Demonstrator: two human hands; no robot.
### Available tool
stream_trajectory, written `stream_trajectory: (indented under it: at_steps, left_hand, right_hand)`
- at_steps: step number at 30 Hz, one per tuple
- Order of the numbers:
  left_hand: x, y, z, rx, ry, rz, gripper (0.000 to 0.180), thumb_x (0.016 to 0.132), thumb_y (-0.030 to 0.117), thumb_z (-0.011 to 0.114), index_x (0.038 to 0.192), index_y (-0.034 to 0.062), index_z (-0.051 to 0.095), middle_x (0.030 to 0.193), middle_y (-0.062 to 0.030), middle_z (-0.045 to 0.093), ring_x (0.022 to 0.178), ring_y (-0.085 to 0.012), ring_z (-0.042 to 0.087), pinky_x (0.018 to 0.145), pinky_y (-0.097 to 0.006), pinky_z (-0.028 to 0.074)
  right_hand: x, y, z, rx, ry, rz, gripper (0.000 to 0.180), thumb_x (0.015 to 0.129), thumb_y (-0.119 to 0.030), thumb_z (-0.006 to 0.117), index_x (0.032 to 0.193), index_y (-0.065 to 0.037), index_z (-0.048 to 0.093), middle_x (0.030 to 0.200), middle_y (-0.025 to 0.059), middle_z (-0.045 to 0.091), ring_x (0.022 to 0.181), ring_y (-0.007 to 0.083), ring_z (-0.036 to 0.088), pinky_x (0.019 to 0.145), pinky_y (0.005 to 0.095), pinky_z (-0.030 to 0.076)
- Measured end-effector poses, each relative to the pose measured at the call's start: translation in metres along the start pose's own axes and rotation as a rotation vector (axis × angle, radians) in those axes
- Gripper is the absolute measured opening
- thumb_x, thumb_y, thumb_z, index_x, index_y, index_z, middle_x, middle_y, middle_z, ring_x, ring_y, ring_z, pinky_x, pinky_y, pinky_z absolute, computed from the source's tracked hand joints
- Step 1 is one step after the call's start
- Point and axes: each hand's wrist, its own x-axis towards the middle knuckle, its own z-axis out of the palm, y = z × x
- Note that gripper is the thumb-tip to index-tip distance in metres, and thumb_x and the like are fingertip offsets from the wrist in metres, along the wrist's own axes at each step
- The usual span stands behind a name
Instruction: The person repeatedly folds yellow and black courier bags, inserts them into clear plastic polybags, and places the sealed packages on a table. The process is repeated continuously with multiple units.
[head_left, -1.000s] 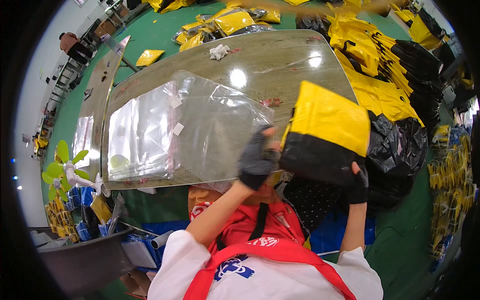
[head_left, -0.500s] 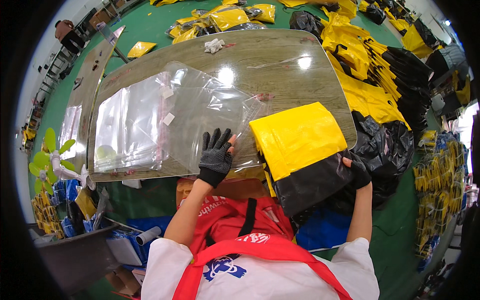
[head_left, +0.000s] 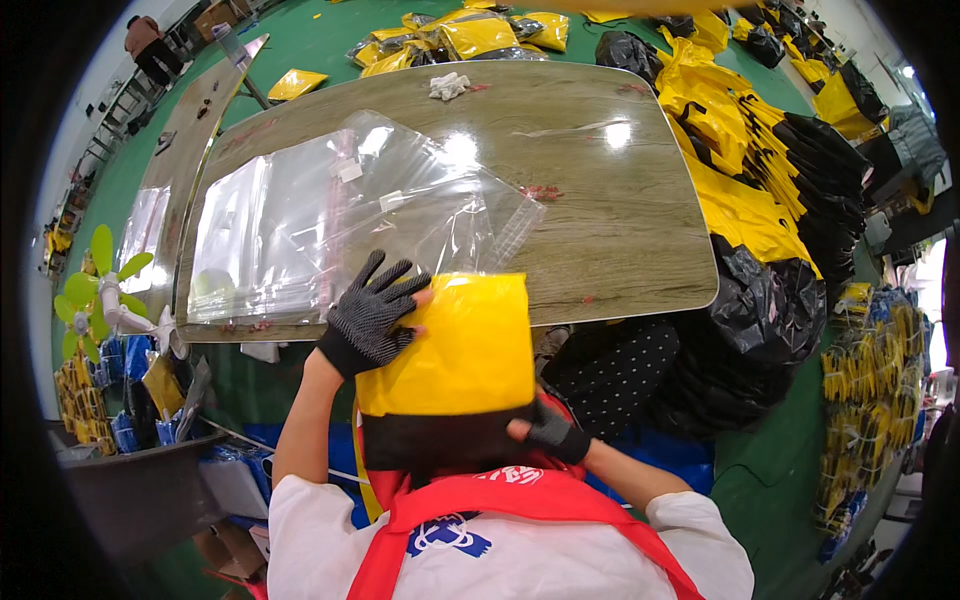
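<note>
A folded yellow-and-black plastic bundle (head_left: pixel 460 345) lies over my lap at the table's near edge, its yellow part above and a black band below. My right hand (head_left: pixel 556 434), in a dark fingerless glove, grips its lower right corner, with the thumb on the black band and the other fingers hidden. At the upper left edge, my left hand (head_left: pixel 370 318), in a dotted black glove, rests against the yellow part with its fingers spread. Just beyond it, loose clear plastic bags (head_left: pixel 435 215) overlap a stack of clear bags (head_left: pixel 265 230) on the table.
The wood-patterned table (head_left: pixel 600 230) has a rounded right end. Beside it, yellow-and-black plastic items (head_left: pixel 745 200) are heaped. A white glove (head_left: pixel 449 86) lies at the table's far side. A green-bladed fan (head_left: pixel 103 290) stands at left; a person (head_left: pixel 150 48) is far left.
The bundle has moved left and toward me, off the table's right part, with my right hand on it. My left hand has shifted left from the clear bags to the bundle's edge.
</note>
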Motion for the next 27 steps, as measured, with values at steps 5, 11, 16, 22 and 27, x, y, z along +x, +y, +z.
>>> stream_trajectory:
  at_steps: [5,11,16,22,27]
  left_hand:
    - [-0.046,-0.005,0.003,0.004,0.144,-0.084,0.035,0.074,0.008,0.063,0.108,0.0091,0.057,0.121,-0.0102,0.056,0.120,-0.0336,0.045,0.108,-0.050,0.025]
    - [-0.052,0.000,0.003,-0.019,0.179,-0.039,0.038,0.072,0.010,0.065,0.109,0.0078,0.057,0.120,-0.0120,0.056,0.120,-0.0343,0.046,0.107,-0.050,0.026]
    - [-0.067,0.003,0.003,0.045,0.218,-0.123,0.050,0.067,0.017,0.073,0.113,0.0082,0.056,0.122,-0.0122,0.055,0.124,-0.0356,0.041,0.108,-0.054,0.020]
    - [-0.081,0.001,0.015,0.047,0.265,-0.198,0.058,0.067,0.016,0.073,0.120,0.0057,0.053,0.128,-0.0149,0.050,0.128,-0.0382,0.034,0.109,-0.052,0.019]
    - [-0.101,-0.006,0.059,-0.427,0.627,-0.505,0.084,0.073,0.019,0.072,0.140,0.0025,0.025,0.142,-0.0191,0.030,0.131,-0.0332,0.030,0.108,-0.039,0.023]
  right_hand:
    - [0.078,-0.049,-0.050,-0.238,0.187,0.013,0.037,0.084,-0.033,0.061,0.102,-0.001,0.059,0.089,0.0086,0.062,0.085,0.0189,0.058,0.077,0.0312,0.046]
    - [0.191,-0.122,-0.045,-0.275,0.105,0.244,0.034,0.085,-0.035,0.060,0.092,-0.002,0.064,0.074,0.0032,0.062,0.065,0.0125,0.054,0.062,0.0288,0.044]
    - [0.187,-0.100,-0.063,-0.443,0.033,-0.098,0.023,0.083,-0.023,0.061,0.088,-0.001,0.064,0.078,0.0016,0.059,0.073,0.0083,0.052,0.070,0.0231,0.043]
    - [0.128,-0.107,-0.023,0.144,0.221,0.115,0.025,0.087,-0.027,0.059,0.091,-0.003,0.064,0.077,-0.0019,0.056,0.075,0.0069,0.052,0.071,0.0232,0.045]
    - [0.132,-0.076,-0.027,-0.320,0.281,-0.067,0.026,0.078,-0.025,0.070,0.081,0.000,0.064,0.069,0.0056,0.062,0.061,0.0110,0.052,0.057,0.0277,0.043]
